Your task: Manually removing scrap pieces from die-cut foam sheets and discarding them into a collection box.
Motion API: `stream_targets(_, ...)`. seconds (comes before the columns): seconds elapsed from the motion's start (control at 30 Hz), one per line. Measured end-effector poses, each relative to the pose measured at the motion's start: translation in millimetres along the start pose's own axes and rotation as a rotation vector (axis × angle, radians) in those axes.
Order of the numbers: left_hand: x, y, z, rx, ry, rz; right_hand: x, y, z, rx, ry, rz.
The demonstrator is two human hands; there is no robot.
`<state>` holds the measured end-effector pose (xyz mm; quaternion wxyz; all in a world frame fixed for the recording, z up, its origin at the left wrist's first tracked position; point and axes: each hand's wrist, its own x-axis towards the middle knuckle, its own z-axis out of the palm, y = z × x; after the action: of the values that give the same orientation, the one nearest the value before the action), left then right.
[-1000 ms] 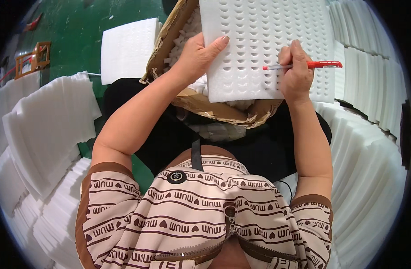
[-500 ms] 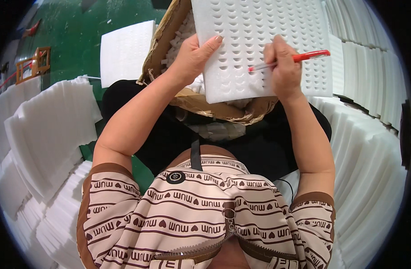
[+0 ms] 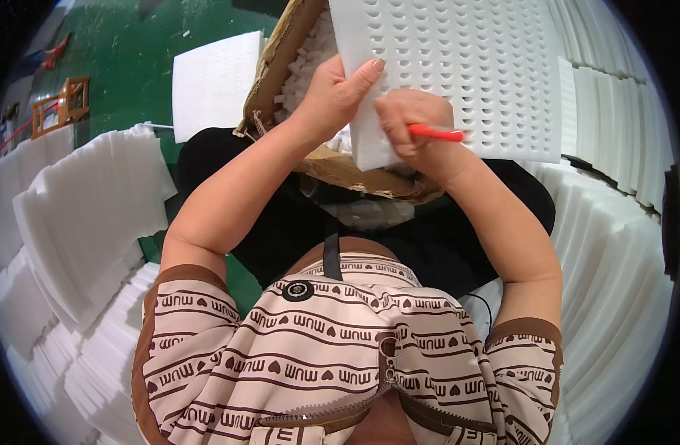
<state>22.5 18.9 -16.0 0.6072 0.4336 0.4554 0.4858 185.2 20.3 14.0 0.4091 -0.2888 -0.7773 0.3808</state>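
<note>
A white foam sheet point(image 3: 496, 81) with rows of half-moon cut-outs is tilted over an open cardboard box point(image 3: 269, 63). My left hand point(image 3: 338, 96) grips the sheet's left edge, thumb on top and fingers out of sight beneath. My right hand point(image 3: 418, 133) is closed round a red pen point(image 3: 438, 133) over the sheet's lower left part. Only the pen's red cap end shows; its tip is hidden by the hand. Small white foam bits point(image 3: 310, 70) fill the box under the sheet.
Stacks of white foam sheets stand at the left point(image 3: 95, 215) and right point(image 3: 599, 245). Another foam sheet point(image 3: 214, 85) lies on the green floor point(image 3: 143, 67) beyond my left knee. A small wooden stool point(image 3: 62, 107) is at the far left.
My right hand has moved left across the sheet with the pen, and the pen's tip has gone from sight. The left hand keeps its grip; the whole view has shifted slightly.
</note>
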Motion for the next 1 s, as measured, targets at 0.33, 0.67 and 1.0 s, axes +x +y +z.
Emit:
stream_targets(0.33, 1, 3, -1, -0.086, 0.007, -0.075, 2, 3, -10, -0.267, -0.069, -0.120)
stream_targets(0.67, 4, -3, 1, 0.044, -0.012, 0.007, 1, 2, 0, -0.250, -0.072, -0.092)
stream_targets(1.0, 7, 13, 1, 0.072, 0.024, -0.203, -2, 9, 6, -0.479, -0.118, -0.159)
